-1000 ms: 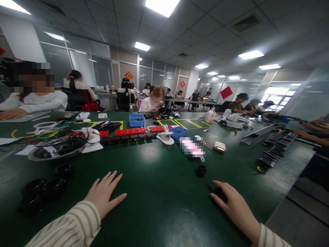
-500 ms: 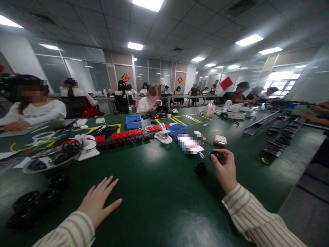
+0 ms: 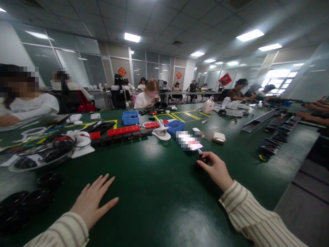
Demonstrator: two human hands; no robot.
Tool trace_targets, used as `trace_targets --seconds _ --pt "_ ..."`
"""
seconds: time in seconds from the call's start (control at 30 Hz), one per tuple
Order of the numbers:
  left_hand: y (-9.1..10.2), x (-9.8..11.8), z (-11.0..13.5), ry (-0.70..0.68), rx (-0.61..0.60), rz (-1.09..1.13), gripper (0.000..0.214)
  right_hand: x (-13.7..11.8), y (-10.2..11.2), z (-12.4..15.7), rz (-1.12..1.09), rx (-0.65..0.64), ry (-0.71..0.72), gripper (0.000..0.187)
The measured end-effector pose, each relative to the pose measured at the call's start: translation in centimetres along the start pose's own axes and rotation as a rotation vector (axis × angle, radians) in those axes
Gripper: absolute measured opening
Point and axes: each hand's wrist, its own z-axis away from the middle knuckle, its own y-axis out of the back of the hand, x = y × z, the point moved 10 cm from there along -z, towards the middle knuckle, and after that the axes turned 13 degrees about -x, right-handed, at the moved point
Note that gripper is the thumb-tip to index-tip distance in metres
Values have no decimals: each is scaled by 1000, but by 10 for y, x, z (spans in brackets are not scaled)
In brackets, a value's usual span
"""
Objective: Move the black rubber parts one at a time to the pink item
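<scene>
My right hand point(image 3: 214, 168) grips a small round black part point(image 3: 202, 159) between thumb and fingers. It is at the spot of a second black piece, now mostly hidden; whether the two are joined I cannot tell. Just beyond it lies a phone point(image 3: 189, 140) with a bright screen. My left hand point(image 3: 94, 199) rests with spread fingers on the green table point(image 3: 149, 212) and holds nothing. Left of it, several glossy black round parts point(image 3: 28, 202) sit together at the table's left side.
A clear bowl point(image 3: 42, 161) with dark items stands at the left, beside a white clip-on fan base point(image 3: 82, 144). Red and black power strips point(image 3: 123, 132), a white clip point(image 3: 161, 132) and blue bins point(image 3: 130, 118) line the middle. A power bank point(image 3: 218, 138) lies right. Co-workers sit around.
My right hand has moved left and slightly down, bringing the held black part onto the standing black piece. My left hand stays spread on the table. The view has shifted slightly.
</scene>
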Motion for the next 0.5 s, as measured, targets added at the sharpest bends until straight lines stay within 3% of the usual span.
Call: trace_targets --seconds 0.1,0.27,0.37,0.5 --pt "0 0 0 0 -2 -5 71 8 -10 -1 68 -96 -53 34" --pt "-1 -1 -2 -6 12 4 72 9 -14 -2 168 -116 -30 36" --pt "1 0 -2 -2 9 33 71 5 -10 -2 239 -56 24 36" --pt "6 5 1 4 -16 90 73 -17 6 8 316 170 189 36"
